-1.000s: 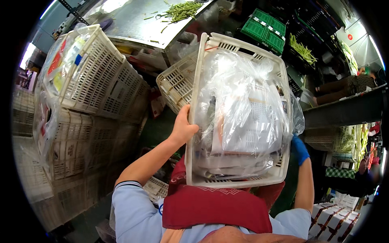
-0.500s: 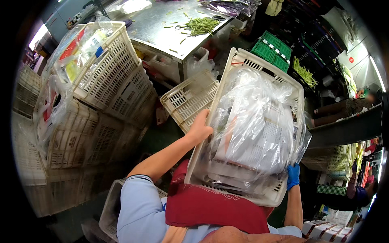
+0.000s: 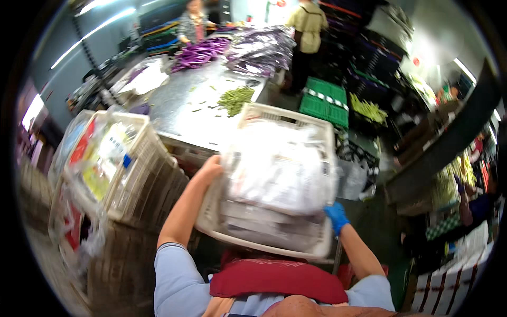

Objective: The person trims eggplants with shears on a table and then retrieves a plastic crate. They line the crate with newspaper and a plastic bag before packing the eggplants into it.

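I hold a white plastic crate [image 3: 261, 245] out in front of my body, one hand at each side. My left hand [image 3: 212, 169], bare, is closed on its left rim. My right hand [image 3: 336, 216], in a blue glove, grips the right side near the lower corner; its fingertips are partly hidden. Inside the crate lies a clear plastic bag [image 3: 277, 164] around white printed papers or packs, blurred by motion. Greyish packs [image 3: 264, 222] show beneath it. The crate's far end comes up close to the metal table [image 3: 177, 113].
Green beans [image 3: 235, 100] and purple vegetables [image 3: 200, 54] lie on the table. Stacked white crates [image 3: 142, 179] stand at left, holding plastic packaging. Beyond my crate are a green crate [image 3: 324, 103] and a black crate of green vegetables [image 3: 368, 110]. People [image 3: 308, 31] stand farther back.
The crate has swung left and now sits level before me, nearer the table. My view has lifted, showing more of the table and people. Both hands keep their hold.
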`<state>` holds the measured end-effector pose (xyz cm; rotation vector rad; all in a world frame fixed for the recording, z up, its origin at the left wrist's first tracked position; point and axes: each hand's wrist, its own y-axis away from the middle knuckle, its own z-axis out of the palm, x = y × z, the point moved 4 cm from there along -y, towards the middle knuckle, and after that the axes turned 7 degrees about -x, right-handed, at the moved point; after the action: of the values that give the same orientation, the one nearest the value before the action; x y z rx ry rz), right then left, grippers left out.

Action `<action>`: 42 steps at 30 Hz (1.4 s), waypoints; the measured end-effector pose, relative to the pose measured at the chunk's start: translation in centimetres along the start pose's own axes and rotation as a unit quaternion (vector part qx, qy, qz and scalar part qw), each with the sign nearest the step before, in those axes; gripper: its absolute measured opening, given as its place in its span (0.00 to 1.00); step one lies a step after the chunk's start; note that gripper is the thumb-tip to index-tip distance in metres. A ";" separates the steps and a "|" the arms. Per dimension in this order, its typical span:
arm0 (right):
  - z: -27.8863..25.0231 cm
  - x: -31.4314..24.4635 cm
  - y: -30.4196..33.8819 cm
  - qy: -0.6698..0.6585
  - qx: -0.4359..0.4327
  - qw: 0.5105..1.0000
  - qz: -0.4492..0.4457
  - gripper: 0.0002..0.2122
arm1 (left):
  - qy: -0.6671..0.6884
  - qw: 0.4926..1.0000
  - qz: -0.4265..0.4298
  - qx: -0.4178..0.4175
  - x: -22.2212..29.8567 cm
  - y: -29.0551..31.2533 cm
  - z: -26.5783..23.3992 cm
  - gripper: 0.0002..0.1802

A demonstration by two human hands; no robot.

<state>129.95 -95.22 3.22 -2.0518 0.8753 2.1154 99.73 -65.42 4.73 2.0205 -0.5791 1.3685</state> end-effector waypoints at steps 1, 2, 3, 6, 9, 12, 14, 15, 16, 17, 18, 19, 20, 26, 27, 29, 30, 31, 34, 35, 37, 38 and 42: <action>2.1 2.5 -1.1 0.013 -0.024 0.999 0.045 0.11 | -0.100 0.990 -0.075 0.071 -4.4 -1.7 -3.5 0.20; 4.6 2.1 0.1 0.180 0.009 0.983 -0.043 0.16 | -0.066 0.993 -0.024 0.094 -3.3 -1.0 -2.9 0.21; 5.1 4.0 0.1 0.113 0.027 0.989 -0.089 0.19 | -0.076 0.983 -0.112 0.127 -2.3 -1.4 -2.0 0.22; 4.8 3.8 1.4 0.113 -0.028 0.993 0.011 0.16 | -0.268 0.944 -0.104 0.159 -3.5 -3.1 -1.9 0.26; 5.0 4.1 2.2 0.089 0.020 0.996 -0.008 0.17 | -0.412 0.879 -0.043 0.234 -3.1 -2.4 -1.2 0.27; 5.0 6.3 3.1 -0.020 -0.038 0.999 -0.023 0.21 | -0.478 0.847 -0.034 0.230 -5.6 -2.4 -3.2 0.29; 4.8 7.8 3.6 -0.127 -0.101 0.987 0.016 0.21 | -0.460 0.862 -0.113 0.182 -3.3 -2.7 -1.9 0.30; 3.7 8.3 4.2 -0.126 -0.101 0.987 -0.011 0.20 | -0.461 0.853 -0.152 0.190 -2.9 -2.7 -1.8 0.29; 2.6 10.6 4.4 -0.033 -0.107 0.994 -0.014 0.20 | -0.468 0.844 -0.172 0.197 -2.3 -2.1 -1.4 0.29; 0.9 13.3 4.4 0.063 -0.105 0.992 -0.017 0.19 | -0.472 0.838 -0.185 0.202 -1.0 -1.9 -0.3 0.29; -0.5 15.6 5.3 0.016 -0.117 0.992 0.035 0.19 | -0.464 0.841 -0.163 0.223 -0.3 -1.6 0.5 0.28; -2.2 17.9 6.5 -0.032 -0.131 0.987 0.087 0.19 | -0.456 0.844 -0.143 0.243 0.2 -1.0 1.2 0.28; -4.7 19.6 7.6 0.004 -0.134 0.986 0.098 0.19 | -0.431 0.858 -0.091 0.264 0.0 -1.0 2.0 0.27; -22.0 35.1 17.3 -0.036 0.085 0.945 0.314 0.10 | -0.429 0.891 0.024 0.145 2.0 -2.3 15.8 0.24; -24.2 36.9 19.1 -0.095 0.118 0.926 0.346 0.09 | -0.453 0.880 0.017 0.143 -0.3 -3.3 15.8 0.23; -28.1 38.5 22.4 -0.180 0.214 0.876 0.394 0.08 | -0.485 0.857 -0.029 0.173 0.7 -2.9 17.6 0.23; -29.5 38.1 23.5 -0.162 0.229 0.855 0.436 0.09 | -0.498 0.843 -0.058 0.193 1.0 -2.3 17.9 0.23; -31.1 37.9 24.4 -0.141 0.243 0.833 0.477 0.11 | -0.501 0.842 -0.056 0.190 0.9 -2.3 18.0 0.24; -33.0 39.8 25.4 -0.161 0.273 0.825 0.468 0.10 | -0.536 0.818 -0.073 0.197 -0.4 -2.3 18.0 0.25; -33.1 40.5 25.4 -0.181 0.280 0.827 0.453 0.09 | -0.569 0.795 -0.085 0.195 0.2 -2.8 18.8 0.25; -32.7 41.7 25.0 -0.228 0.284 0.827 0.429 0.08 | -0.574 0.791 -0.058 0.203 1.5 -3.1 19.5 0.23; -32.6 42.1 24.4 -0.249 0.286 0.826 0.417 0.08 | -0.551 0.810 -0.041 0.198 2.0 -3.5 19.3 0.23; -32.0 41.8 21.1 -0.272 0.256 0.839 0.395 0.06 | -0.428 0.876 -0.108 0.193 4.4 -2.8 18.4 0.22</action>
<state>145.22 -140.76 -26.98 -0.7876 2.0954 2.1903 115.34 -76.46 3.21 2.9083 -0.4270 0.4028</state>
